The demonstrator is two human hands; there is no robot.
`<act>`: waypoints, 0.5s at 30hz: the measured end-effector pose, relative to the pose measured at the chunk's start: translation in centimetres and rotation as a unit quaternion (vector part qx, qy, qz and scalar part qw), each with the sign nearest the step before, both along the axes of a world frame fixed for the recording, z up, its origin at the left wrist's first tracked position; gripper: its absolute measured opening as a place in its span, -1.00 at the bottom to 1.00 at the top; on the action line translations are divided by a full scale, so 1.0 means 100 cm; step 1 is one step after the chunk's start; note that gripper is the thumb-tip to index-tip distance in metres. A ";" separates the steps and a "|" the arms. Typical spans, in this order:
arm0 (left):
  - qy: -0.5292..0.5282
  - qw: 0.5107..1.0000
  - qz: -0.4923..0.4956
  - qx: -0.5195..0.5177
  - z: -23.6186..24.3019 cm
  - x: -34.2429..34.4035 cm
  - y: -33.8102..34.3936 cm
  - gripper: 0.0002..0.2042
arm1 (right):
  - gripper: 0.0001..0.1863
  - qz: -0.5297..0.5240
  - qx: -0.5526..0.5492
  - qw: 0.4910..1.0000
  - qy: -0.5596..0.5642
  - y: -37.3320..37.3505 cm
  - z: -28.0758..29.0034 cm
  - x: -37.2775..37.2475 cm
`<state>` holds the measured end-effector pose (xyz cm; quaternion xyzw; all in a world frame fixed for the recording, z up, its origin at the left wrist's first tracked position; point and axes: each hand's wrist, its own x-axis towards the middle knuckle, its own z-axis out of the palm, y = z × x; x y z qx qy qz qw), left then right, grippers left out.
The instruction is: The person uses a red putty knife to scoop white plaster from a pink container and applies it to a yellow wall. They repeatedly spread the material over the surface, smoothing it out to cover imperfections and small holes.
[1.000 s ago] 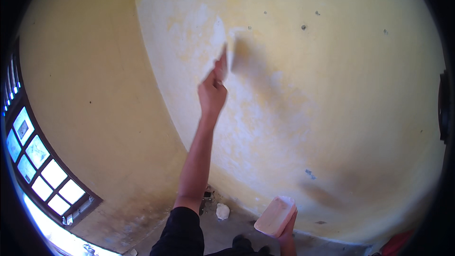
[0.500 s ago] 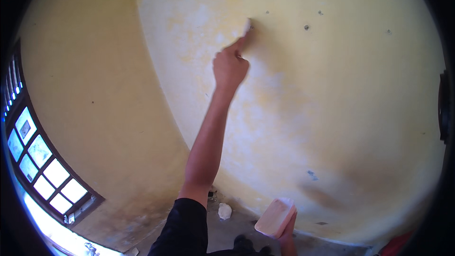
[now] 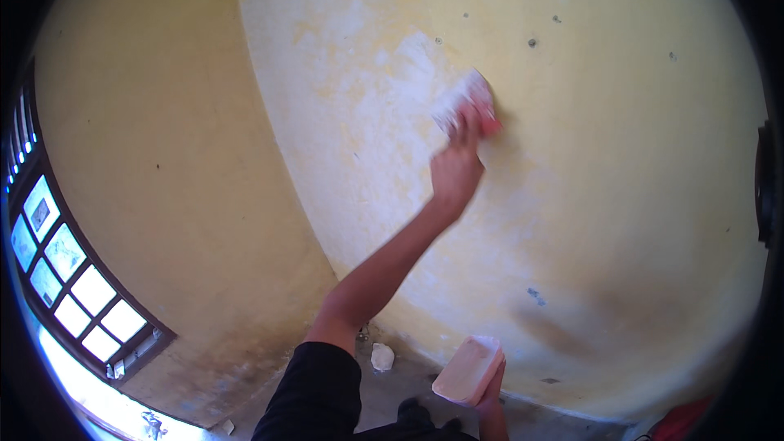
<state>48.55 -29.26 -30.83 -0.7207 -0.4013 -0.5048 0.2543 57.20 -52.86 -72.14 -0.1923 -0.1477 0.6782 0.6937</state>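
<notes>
My left hand (image 3: 459,165) is raised to the yellow wall (image 3: 604,139), its fingers closed around a flat red putty spreader (image 3: 483,101). Whitish paste covers much of the spreader's face, which is held tilted at the wall; motion blurs it a little. Low down on the right, my right hand (image 3: 492,398) grips a pinkish rectangular plastic tub (image 3: 467,371) from its right side. White residue shows at the tub's far end. Patchy white paste (image 3: 416,61) spreads over the wall left of and below the spreader.
Another yellow wall (image 3: 163,196) meets this one at a corner on the left, with a dark-framed window (image 3: 69,278). A white lump (image 3: 381,357) lies on the grey floor (image 3: 367,408). Several small dark holes (image 3: 532,43) mark the upper wall. A red object (image 3: 684,423) sits at lower right.
My left hand has moved down and to the right across the wall, and the spreader has turned so its broad face shows. The tub has shifted slightly left and up.
</notes>
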 end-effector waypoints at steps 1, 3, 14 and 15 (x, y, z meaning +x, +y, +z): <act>-0.008 0.996 -0.057 0.072 -0.017 0.000 -0.011 -0.22 | -0.21 -0.008 -0.008 1.000 0.001 -0.005 -0.001 -0.003; -0.039 0.989 -0.123 -0.077 -0.015 -0.021 -0.039 -0.34 | -0.24 -0.029 -0.022 0.999 0.000 -0.019 0.023 -0.005; -0.260 0.963 0.017 -0.062 0.120 -0.083 0.027 -0.76 | -0.29 -0.054 0.026 0.997 -0.047 -0.030 0.052 -0.005; -0.231 0.973 0.000 -0.028 0.115 -0.057 0.011 -0.71 | -0.30 -0.050 0.017 0.998 -0.038 -0.030 0.049 -0.003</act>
